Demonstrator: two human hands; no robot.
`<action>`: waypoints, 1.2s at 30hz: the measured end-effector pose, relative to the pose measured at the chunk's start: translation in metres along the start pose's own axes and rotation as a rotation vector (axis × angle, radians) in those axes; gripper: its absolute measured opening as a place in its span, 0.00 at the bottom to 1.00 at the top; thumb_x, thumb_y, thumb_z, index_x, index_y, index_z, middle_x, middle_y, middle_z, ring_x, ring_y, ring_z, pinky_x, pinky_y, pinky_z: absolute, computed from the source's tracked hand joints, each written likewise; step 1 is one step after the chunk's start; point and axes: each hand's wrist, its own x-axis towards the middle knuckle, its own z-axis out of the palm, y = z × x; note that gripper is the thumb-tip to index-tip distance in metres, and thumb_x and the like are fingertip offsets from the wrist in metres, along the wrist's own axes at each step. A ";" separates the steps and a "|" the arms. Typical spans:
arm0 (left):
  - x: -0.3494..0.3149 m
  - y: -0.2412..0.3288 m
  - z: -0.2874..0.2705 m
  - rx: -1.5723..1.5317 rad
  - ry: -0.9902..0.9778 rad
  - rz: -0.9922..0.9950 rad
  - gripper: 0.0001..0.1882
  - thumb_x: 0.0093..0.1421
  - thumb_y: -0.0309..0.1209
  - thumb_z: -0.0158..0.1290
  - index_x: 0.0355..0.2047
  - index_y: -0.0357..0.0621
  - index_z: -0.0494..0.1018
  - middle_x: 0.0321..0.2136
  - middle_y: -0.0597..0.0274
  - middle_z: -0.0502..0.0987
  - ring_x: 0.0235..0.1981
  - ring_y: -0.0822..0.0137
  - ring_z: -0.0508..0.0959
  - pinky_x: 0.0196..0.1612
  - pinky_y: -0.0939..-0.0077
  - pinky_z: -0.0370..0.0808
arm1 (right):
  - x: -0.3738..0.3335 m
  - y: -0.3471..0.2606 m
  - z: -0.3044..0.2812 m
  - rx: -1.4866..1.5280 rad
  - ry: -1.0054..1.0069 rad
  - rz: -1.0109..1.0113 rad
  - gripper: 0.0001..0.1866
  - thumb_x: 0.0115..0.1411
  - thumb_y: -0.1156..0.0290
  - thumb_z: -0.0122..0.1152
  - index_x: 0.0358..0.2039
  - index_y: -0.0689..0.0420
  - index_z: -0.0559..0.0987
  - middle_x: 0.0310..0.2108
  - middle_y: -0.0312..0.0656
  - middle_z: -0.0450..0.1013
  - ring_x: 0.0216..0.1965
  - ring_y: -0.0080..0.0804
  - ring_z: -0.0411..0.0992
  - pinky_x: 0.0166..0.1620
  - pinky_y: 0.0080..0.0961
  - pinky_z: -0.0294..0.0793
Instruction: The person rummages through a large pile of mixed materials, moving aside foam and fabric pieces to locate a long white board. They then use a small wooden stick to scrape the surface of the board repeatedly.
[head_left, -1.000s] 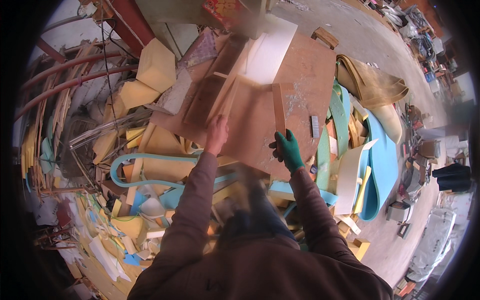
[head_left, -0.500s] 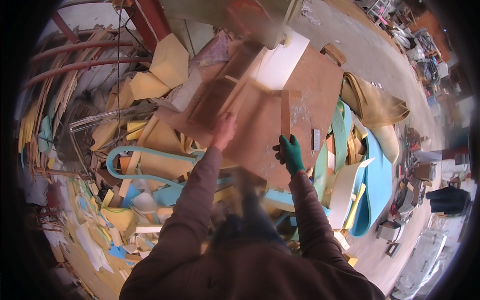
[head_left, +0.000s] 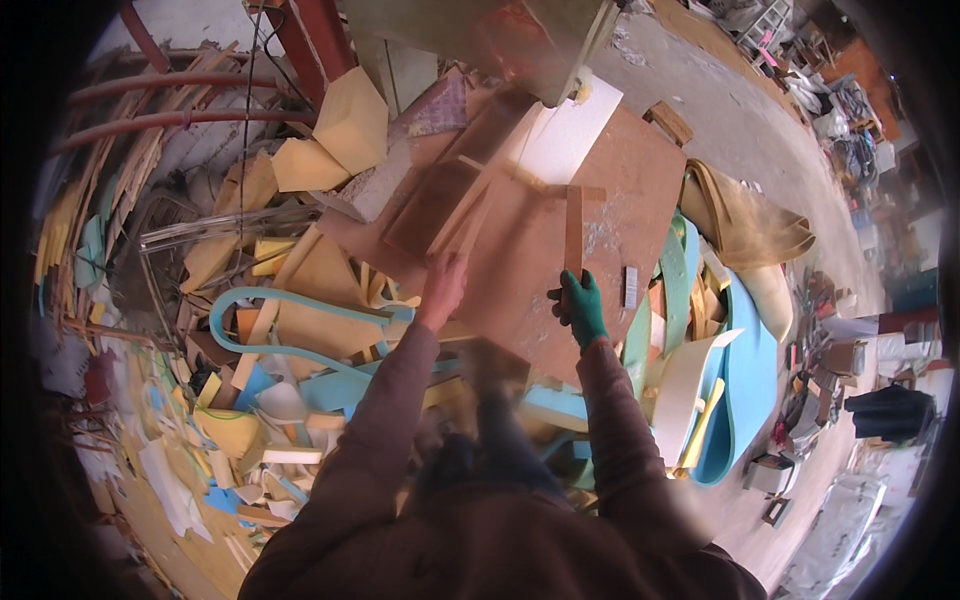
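Observation:
My bare left hand [head_left: 445, 287] is closed at the near end of a long, thin tan strip [head_left: 484, 216], whose material I cannot make out. This strip lies beside a dark brown block [head_left: 432, 205] and runs away from me toward a white block [head_left: 570, 128]. My right hand [head_left: 582, 306], in a green glove, grips the near end of a brown L-shaped square [head_left: 574, 232], apparently wooden. The square lies flat on the brown tabletop [head_left: 520, 300], its short arm pointing right at the far end. A small grey rectangular piece [head_left: 630, 287] rests right of my glove.
A grey machine housing [head_left: 470, 45] overhangs the tabletop's far side. Yellow foam blocks [head_left: 350, 120] and a looped blue foam strip [head_left: 290, 293] lie left. Blue foam sheet [head_left: 740, 390] and a tan roll [head_left: 740, 210] stand right. Foam scraps [head_left: 230, 430] cover the lower left floor.
My left hand has drawn slightly toward me along with the near end of the strip. My right hand stays on the square. The whole view has shifted a little.

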 end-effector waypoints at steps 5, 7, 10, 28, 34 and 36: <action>-0.033 -0.057 0.012 0.092 -0.070 0.127 0.16 0.76 0.47 0.51 0.39 0.47 0.73 0.24 0.71 0.69 0.19 0.77 0.65 0.22 0.78 0.62 | 0.006 0.003 0.004 0.054 0.032 -0.028 0.16 0.73 0.56 0.61 0.51 0.51 0.72 0.29 0.46 0.80 0.15 0.30 0.71 0.15 0.25 0.63; -0.028 -0.075 0.026 0.242 -0.080 0.316 0.16 0.76 0.46 0.51 0.40 0.47 0.73 0.25 0.70 0.68 0.21 0.76 0.66 0.25 0.76 0.64 | 0.012 0.000 0.005 0.032 0.060 -0.017 0.20 0.73 0.55 0.61 0.56 0.53 0.71 0.31 0.47 0.80 0.16 0.30 0.71 0.16 0.26 0.63; -0.018 -0.080 0.058 0.257 -0.040 0.277 0.17 0.76 0.46 0.50 0.43 0.45 0.74 0.27 0.68 0.70 0.27 0.73 0.70 0.31 0.73 0.68 | 0.024 -0.013 0.000 0.030 0.052 -0.035 0.20 0.73 0.55 0.61 0.57 0.53 0.71 0.31 0.47 0.80 0.16 0.29 0.71 0.16 0.26 0.63; 0.063 0.010 0.197 0.594 0.111 0.363 0.28 0.77 0.46 0.43 0.64 0.33 0.66 0.50 0.26 0.80 0.52 0.27 0.79 0.57 0.40 0.75 | -0.003 -0.020 -0.089 0.021 0.120 0.013 0.19 0.72 0.56 0.61 0.56 0.53 0.73 0.29 0.45 0.79 0.15 0.27 0.70 0.17 0.26 0.64; 0.067 -0.008 0.203 0.638 0.105 0.340 0.27 0.77 0.43 0.45 0.67 0.37 0.62 0.48 0.26 0.80 0.51 0.27 0.80 0.55 0.39 0.76 | -0.002 0.005 -0.116 0.167 0.088 0.037 0.22 0.74 0.55 0.62 0.58 0.55 0.73 0.35 0.49 0.79 0.18 0.31 0.71 0.18 0.29 0.67; 0.065 -0.013 0.206 0.700 0.133 0.350 0.28 0.77 0.43 0.46 0.69 0.37 0.61 0.50 0.26 0.80 0.51 0.27 0.80 0.55 0.39 0.76 | 0.010 0.024 -0.118 0.197 0.028 0.102 0.20 0.74 0.55 0.63 0.56 0.56 0.74 0.36 0.50 0.79 0.21 0.34 0.74 0.19 0.32 0.69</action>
